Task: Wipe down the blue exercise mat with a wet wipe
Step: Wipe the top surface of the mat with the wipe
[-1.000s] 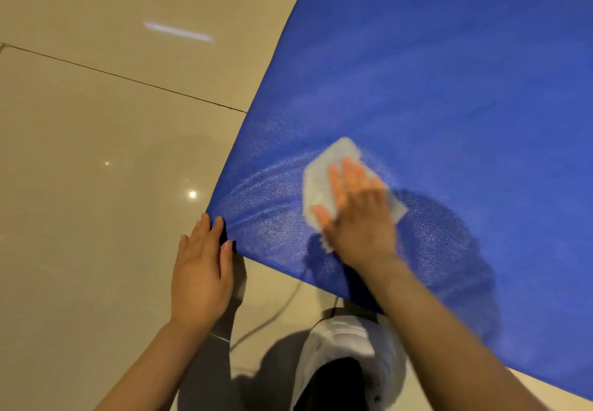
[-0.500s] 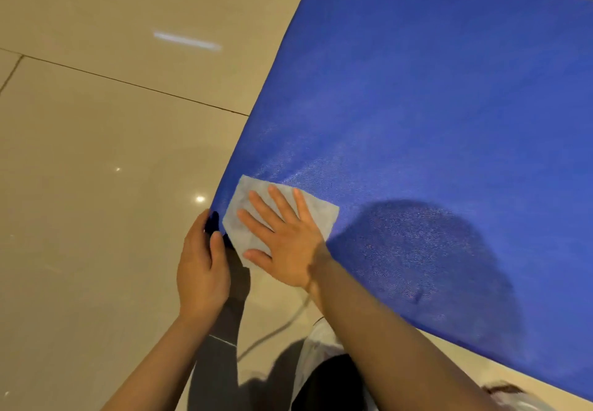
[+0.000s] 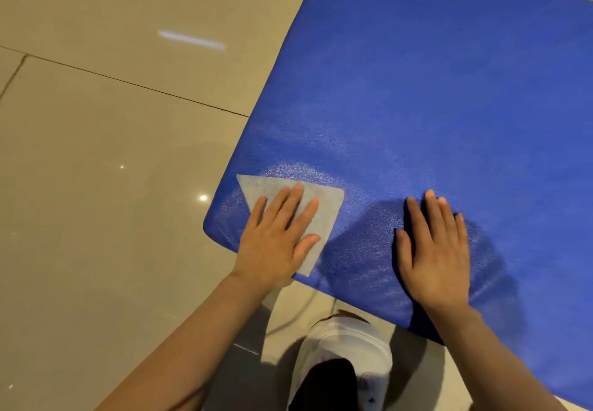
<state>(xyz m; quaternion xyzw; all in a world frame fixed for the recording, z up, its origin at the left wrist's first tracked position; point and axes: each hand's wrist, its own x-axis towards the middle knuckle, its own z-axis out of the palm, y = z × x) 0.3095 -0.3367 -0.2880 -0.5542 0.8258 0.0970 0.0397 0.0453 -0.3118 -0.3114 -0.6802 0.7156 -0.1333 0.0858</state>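
Observation:
The blue exercise mat [image 3: 433, 96] lies on the tiled floor and fills the right of the view, its near left corner close to me. A pale wet wipe [image 3: 324, 208] lies flat on that corner. My left hand [image 3: 277, 237] presses on the wipe with straight, spread fingers and covers its lower part. My right hand [image 3: 433, 250] rests flat on the bare mat to the right of the wipe, near the front edge, fingers straight and together.
Glossy beige floor tiles [image 3: 106, 186] with dark grout lines spread to the left and behind the mat. A white shoe [image 3: 346, 346] stands just in front of the mat's near edge, between my forearms.
The wipe passed from my right hand to my left. My left hand left the mat's corner edge and now presses the wipe; my right hand moved right onto bare mat.

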